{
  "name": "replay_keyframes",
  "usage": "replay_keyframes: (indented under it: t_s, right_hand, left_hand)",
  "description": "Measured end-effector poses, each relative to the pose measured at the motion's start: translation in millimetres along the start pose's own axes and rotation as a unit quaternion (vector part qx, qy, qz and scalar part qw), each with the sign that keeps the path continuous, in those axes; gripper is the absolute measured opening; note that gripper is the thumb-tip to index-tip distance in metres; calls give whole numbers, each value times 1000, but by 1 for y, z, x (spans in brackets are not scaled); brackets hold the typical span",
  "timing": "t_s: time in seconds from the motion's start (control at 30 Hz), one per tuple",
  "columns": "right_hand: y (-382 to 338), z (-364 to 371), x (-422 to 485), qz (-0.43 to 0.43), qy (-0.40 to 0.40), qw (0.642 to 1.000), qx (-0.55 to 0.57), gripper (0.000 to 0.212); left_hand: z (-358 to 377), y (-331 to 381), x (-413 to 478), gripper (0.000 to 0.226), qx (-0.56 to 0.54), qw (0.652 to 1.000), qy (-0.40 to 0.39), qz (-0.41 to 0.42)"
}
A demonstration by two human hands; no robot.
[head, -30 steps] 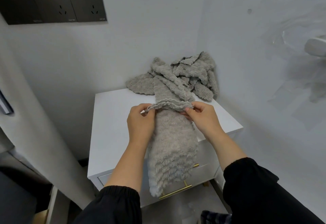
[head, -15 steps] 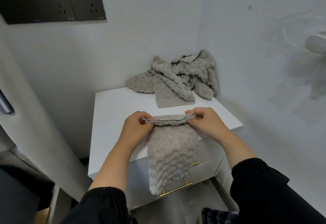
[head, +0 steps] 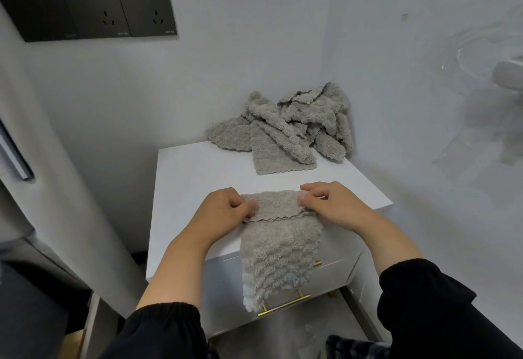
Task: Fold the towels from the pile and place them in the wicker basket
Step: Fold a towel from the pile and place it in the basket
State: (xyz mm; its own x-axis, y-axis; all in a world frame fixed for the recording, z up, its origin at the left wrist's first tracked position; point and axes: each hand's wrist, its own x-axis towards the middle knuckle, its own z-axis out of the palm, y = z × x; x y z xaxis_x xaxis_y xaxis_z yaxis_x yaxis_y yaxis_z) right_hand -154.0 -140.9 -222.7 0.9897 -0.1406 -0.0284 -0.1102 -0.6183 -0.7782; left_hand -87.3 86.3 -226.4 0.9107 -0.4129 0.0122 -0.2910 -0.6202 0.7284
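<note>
The fluffy grey-beige rectangular towel (head: 280, 248) was pinched at its far corners by the left hand (head: 223, 214) and the right hand (head: 331, 205), both equally near. Its long axis was run toward the person, and its near half was hung over the front edge of the white cabinet top (head: 198, 177). The crumpled pile of grey towels (head: 297, 123) was set well behind, in the corner. No wicker basket was shown.

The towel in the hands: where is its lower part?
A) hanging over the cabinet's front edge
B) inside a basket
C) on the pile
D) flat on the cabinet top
A: the towel drapes past the front edge of the cabinet, down over the gold drawer handle.
</note>
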Motion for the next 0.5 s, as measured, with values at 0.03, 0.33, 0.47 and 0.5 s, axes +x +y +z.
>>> replay_keyframes:
  t_s: [0.03,0.33,0.47,0.5]
  right_hand:
    - [0,2,1,-1,12,1000,-4,26]
    - [-3,7,7,28,16,997,-66,21]
    - [-6,2,7,55,-16,997,-54,44]
    - [-8,2,8,62,-21,996,-53,47]
  left_hand:
    - [2,-1,2,29,7,1000,12,-3]
    - [6,2,5,57,33,999,-15,-5]
    - [4,6,5,52,27,999,-38,-17]
    - [3,6,5,40,20,999,-42,-21]
